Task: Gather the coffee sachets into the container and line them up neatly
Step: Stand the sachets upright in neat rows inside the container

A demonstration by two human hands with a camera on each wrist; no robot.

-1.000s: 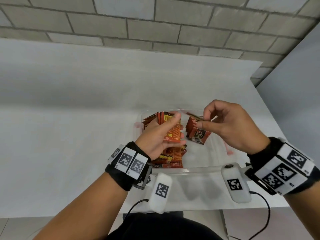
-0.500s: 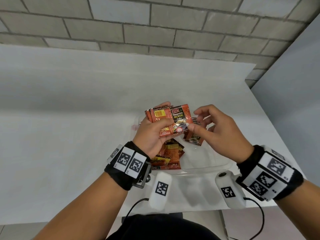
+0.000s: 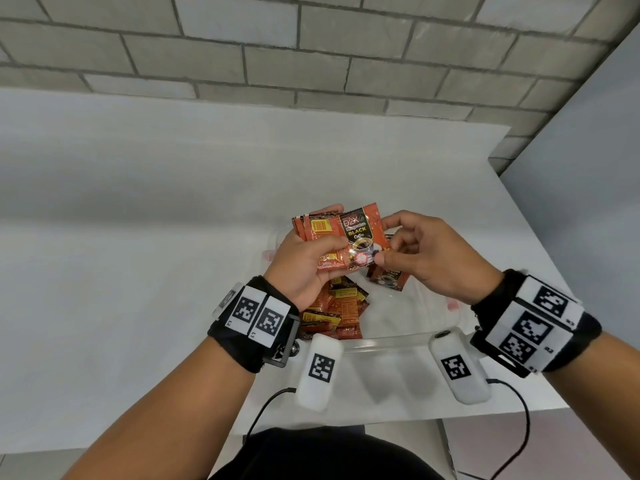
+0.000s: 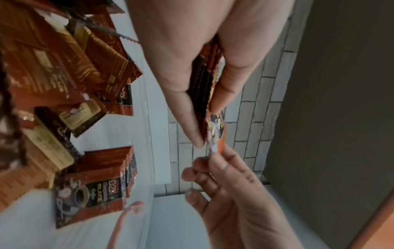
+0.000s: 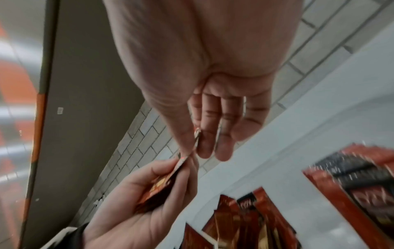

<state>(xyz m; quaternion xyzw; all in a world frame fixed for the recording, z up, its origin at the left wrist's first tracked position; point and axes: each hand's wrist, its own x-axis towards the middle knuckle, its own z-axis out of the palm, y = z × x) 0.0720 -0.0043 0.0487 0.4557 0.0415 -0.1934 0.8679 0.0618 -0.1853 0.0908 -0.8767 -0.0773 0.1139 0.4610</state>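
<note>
My left hand (image 3: pixel 333 226) holds a small stack of red-orange coffee sachets (image 3: pixel 320 233) upright above the clear plastic container (image 3: pixel 388 342). The front sachet (image 3: pixel 360 237) shows its "Black Coffee" face. My right hand (image 3: pixel 382 242) pinches that sachet's right edge between thumb and fingers. In the left wrist view my left hand's thumb and fingers (image 4: pixel 187 107) clamp the stack (image 4: pixel 208 80), with the right hand (image 4: pixel 224 175) just beyond. In the right wrist view the right hand's fingers (image 5: pixel 204 134) nip the sachet's edge.
Inside the container, a loose heap of sachets (image 3: pixel 341 306) lies at the left, and a short standing row (image 3: pixel 389 279) leans near the middle. The white table (image 3: pixel 138 237) ends at its right edge (image 3: pixel 540 271). A brick wall stands behind.
The right hand has brought one sachet against the front of the left hand's stack, face toward me. Both hands have come together and risen slightly over the container.
</note>
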